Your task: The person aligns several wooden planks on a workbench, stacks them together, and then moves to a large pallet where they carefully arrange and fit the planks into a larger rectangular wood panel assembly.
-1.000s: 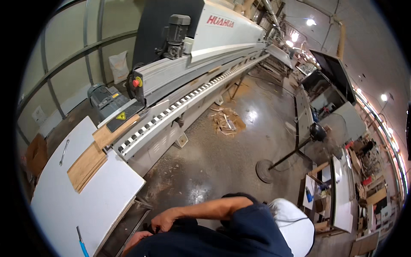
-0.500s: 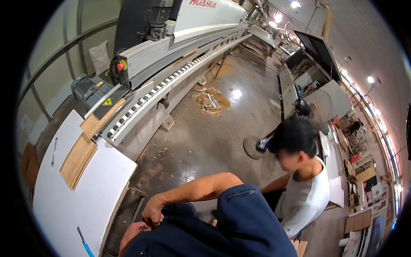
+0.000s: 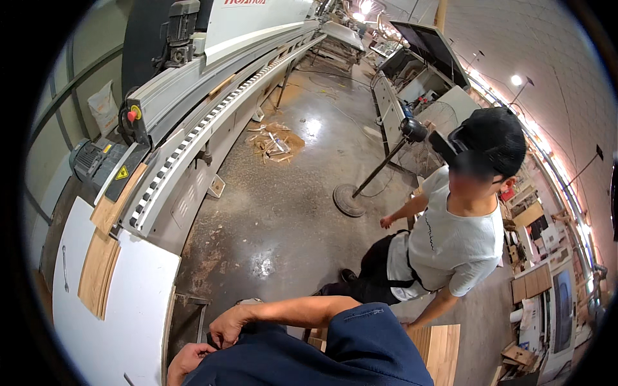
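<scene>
Left hand [image 3: 187, 360] and right hand [image 3: 228, 325] sit close together beside the shirt [image 3: 302, 360]; I cannot tell either grip's state. Boards [image 3: 96, 275] lie on the surface [image 3: 143, 276].

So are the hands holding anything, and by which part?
I can't tell: the left hand and right hand are close together by the dark blue clothing, and anything between them is unclear.

The shirt [image 3: 277, 360] beside the hands [image 3: 228, 326] is matt cloth; ahead-left of them lie grained wooden boards [image 3: 96, 276] and a shiny metal wrench [image 3: 65, 270].
</scene>
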{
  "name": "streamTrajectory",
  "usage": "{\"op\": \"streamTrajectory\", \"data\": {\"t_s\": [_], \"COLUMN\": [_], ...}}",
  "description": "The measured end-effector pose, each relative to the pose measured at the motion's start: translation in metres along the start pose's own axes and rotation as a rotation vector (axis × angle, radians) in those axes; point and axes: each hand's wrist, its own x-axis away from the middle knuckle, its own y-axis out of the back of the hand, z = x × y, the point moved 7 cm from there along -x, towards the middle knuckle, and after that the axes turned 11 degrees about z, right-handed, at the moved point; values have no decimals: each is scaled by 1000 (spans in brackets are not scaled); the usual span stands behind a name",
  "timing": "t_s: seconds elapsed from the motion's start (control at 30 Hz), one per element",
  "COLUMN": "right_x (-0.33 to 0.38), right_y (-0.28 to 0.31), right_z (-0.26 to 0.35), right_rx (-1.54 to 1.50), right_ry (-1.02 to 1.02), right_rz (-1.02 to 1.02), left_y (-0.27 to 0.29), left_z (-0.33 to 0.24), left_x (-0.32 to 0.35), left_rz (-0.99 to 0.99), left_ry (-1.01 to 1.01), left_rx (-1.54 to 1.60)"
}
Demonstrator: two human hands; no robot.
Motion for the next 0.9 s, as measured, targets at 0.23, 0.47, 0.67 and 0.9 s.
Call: {"op": "streamTrajectory", "data": {"t_s": [0.23,0.47,0.67,0.9], "right_x": [-1,-19,-33,-35], "right_y": [-3,-4,-6,-10], "right_z": [0,1,1,-8], "right_rx": [-73,-29,42,-44], "right_ry": [-32,69,40,-56], "right_rz": [24,54,142,238], "left_y": [15,63,59,48], "left_z": [-11,4,36,61], "left_x": [7,36,46,50], "left_rz": [-4,-411,-515,-603], "left_ry": [-105,-195,-281,-269], "left_rx": [-150,112,211,309]}}
